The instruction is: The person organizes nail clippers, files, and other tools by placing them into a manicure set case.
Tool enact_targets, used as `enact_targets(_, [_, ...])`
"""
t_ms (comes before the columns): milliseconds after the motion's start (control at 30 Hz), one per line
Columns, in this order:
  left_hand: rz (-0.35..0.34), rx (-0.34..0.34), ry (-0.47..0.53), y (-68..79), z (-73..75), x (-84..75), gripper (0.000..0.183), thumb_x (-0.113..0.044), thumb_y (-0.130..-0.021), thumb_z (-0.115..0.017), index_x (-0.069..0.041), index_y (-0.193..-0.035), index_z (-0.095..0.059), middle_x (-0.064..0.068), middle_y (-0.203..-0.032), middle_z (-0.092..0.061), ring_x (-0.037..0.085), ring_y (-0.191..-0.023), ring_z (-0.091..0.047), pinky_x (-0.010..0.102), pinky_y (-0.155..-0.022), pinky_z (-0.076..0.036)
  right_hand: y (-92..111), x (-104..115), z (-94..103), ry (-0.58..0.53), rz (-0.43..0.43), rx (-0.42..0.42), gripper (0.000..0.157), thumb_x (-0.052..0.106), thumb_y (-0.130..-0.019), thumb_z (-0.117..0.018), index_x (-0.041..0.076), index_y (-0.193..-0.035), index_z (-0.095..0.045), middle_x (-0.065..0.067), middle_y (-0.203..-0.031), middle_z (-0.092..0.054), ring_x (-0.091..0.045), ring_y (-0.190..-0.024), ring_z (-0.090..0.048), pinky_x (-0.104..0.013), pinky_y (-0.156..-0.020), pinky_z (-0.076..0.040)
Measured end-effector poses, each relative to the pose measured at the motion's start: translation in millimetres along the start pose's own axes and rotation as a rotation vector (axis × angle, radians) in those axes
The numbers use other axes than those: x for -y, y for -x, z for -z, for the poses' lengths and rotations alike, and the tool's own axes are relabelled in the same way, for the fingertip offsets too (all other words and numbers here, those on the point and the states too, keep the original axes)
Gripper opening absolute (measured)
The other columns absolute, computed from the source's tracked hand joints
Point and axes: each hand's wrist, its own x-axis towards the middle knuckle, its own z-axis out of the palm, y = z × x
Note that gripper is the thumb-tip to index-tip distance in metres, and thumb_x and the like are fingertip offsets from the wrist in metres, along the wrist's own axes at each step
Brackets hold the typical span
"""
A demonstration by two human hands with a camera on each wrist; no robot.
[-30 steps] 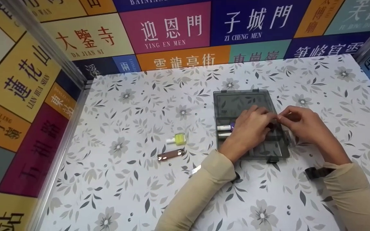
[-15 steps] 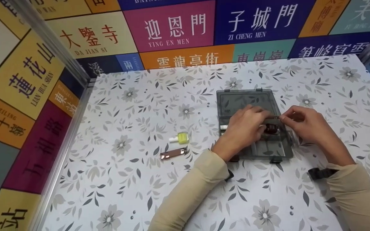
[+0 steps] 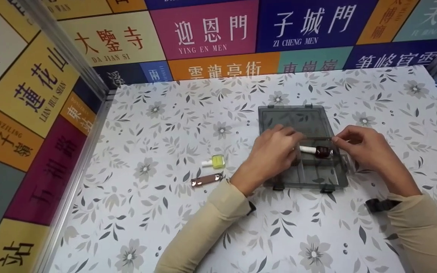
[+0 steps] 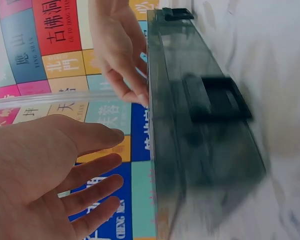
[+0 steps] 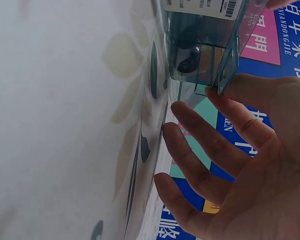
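Observation:
A translucent grey compartment box (image 3: 292, 115) lies on the table with its lid laid back. Inside, in a right-hand compartment, is a dark red nail polish bottle (image 3: 323, 151) with a white cap pointing left. My left hand (image 3: 273, 151) hovers over the box's left part and hides what is there; in the left wrist view its fingers are spread, holding nothing. At the right side, my right hand (image 3: 366, 148) pinches the box's edge between thumb and forefinger, its other fingers extended, as the right wrist view shows.
Left of the box lie a yellow nail polish bottle (image 3: 217, 162) with a white cap and a brown nail clipper (image 3: 206, 179). Printed panels (image 3: 211, 32) wall in the back and left of the flower-patterned table (image 3: 135, 212). Latches (image 4: 222, 99) jut from the box's front.
My left hand has drawn back to the left, away from the dark red nail polish bottle, which now shows in its compartment. The right hand stays at the box's edge.

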Motion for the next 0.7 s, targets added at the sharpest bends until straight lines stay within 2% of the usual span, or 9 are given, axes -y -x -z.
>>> enact_targets(200, [0.021, -0.037, 0.029, 24.4, 6.8, 18.6, 0.027, -0.024, -0.102, -0.074, -0.026, -0.129, -0.076, -0.008, -0.124, -0.077, 0.017, -0.112, -0.069, 0.034, -0.091, -0.061, -1, 0, -1.7, 0.010, 0.009, -0.001, 0.028, 0.047, -0.105, -0.070, 0.020, -0.105, -0.079, -0.009, -0.109, -0.081, 0.007, -0.085, -0.062, -0.018, -0.071, -0.048])
enact_targets(333, [0.036, -0.042, 0.043, 37.7, 8.7, 27.0, 0.030, -0.022, -0.100, -0.076, -0.027, -0.129, -0.077, -0.007, -0.123, -0.078, 0.017, -0.112, -0.070, 0.034, -0.093, -0.061, -1, 1, -1.9, 0.009, 0.004, -0.002, 0.029, 0.047, -0.105, -0.069, 0.020, -0.104, -0.079, -0.005, -0.105, -0.081, 0.005, -0.084, -0.063, -0.020, -0.070, -0.048])
enact_targets(500, [0.066, -0.031, 0.034, 49.8, 8.6, 33.4, 0.031, -0.021, -0.100, -0.074, -0.026, -0.130, -0.077, -0.007, -0.123, -0.078, 0.018, -0.113, -0.071, 0.035, -0.092, -0.061, 0, 2, -1.7, 0.008, -0.001, -0.007, 0.031, 0.049, -0.105, -0.069, 0.020, -0.103, -0.079, -0.004, -0.102, -0.081, 0.001, -0.083, -0.064, -0.022, -0.071, -0.047])
enact_targets(700, [0.075, -0.022, 0.039, 62.6, 9.1, 40.1, 0.032, -0.021, -0.099, -0.075, -0.024, -0.131, -0.076, -0.005, -0.124, -0.078, 0.019, -0.113, -0.071, 0.036, -0.093, -0.061, 0, 1, -1.7, 0.011, 0.011, -0.017, 0.029, 0.047, -0.105, -0.070, 0.020, -0.102, -0.080, -0.003, -0.100, -0.081, 0.003, -0.081, -0.063, -0.020, -0.070, -0.046])
